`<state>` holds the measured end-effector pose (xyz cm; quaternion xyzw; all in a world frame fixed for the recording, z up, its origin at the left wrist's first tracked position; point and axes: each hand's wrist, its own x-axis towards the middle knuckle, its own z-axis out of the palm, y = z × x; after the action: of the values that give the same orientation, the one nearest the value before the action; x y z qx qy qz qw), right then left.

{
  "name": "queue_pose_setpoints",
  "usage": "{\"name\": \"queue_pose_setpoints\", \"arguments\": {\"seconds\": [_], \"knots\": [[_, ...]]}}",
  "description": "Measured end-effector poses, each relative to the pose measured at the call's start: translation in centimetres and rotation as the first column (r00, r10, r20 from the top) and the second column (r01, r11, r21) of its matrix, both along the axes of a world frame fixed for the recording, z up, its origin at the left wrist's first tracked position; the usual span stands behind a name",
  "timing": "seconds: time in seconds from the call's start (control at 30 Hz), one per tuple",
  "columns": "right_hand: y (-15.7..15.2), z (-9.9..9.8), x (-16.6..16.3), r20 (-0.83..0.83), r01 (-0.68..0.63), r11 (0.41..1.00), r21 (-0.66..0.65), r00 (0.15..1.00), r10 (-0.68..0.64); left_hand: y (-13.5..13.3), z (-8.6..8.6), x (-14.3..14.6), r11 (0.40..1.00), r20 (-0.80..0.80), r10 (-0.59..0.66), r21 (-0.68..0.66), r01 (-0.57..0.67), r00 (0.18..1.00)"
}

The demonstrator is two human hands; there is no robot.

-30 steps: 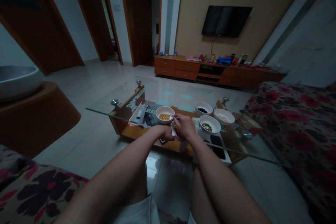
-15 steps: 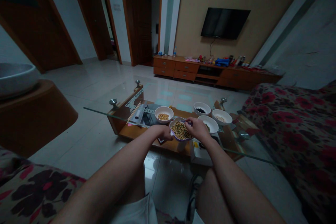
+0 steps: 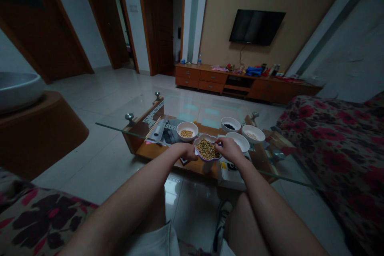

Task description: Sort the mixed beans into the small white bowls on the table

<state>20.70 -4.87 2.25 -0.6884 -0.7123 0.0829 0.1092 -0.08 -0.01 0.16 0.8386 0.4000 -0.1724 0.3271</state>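
A purple-edged, flower-shaped bowl (image 3: 207,148) holds mixed beige and green beans at the near edge of the glass table. My left hand (image 3: 189,152) is closed on its left rim. Over the bowl's right side is my right hand (image 3: 228,149), thumb and fingertips pinched together at the beans; anything between them is too small to make out. Behind that hand stands a white bowl (image 3: 242,141), its contents partly hidden. Other white bowls stand around: one of beige beans (image 3: 186,133), one of black beans (image 3: 229,126), and one of pale pieces (image 3: 252,134).
The glass tabletop (image 3: 135,117) extends beyond the bowls on metal supports. Chopsticks (image 3: 153,129) lie at the left, and a white box (image 3: 229,176) shows below the near edge. Floral-covered seating (image 3: 330,140) stands at the right, a long low cabinet (image 3: 213,78) at the back.
My right hand has shifted slightly to the right over the flower-shaped bowl, uncovering more beans and hiding more of the white bowl's contents. My left hand stays on the rim.
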Motion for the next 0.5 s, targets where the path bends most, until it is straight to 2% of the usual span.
{"name": "queue_pose_setpoints", "arguments": {"seconds": [0.2, 0.5], "knots": [[-0.1, -0.22, -0.41, 0.017, 0.036, 0.999, -0.011, 0.999, -0.036, 0.09, -0.07, -0.02, 0.998, -0.006, 0.017, -0.054, -0.018, 1.0], [0.0, -0.26, -0.62, 0.032, 0.017, 0.999, -0.045, 0.999, -0.016, 0.03, 0.19, 0.06, 1.0, -0.026, -0.015, -0.023, 0.014, 1.0]]}}
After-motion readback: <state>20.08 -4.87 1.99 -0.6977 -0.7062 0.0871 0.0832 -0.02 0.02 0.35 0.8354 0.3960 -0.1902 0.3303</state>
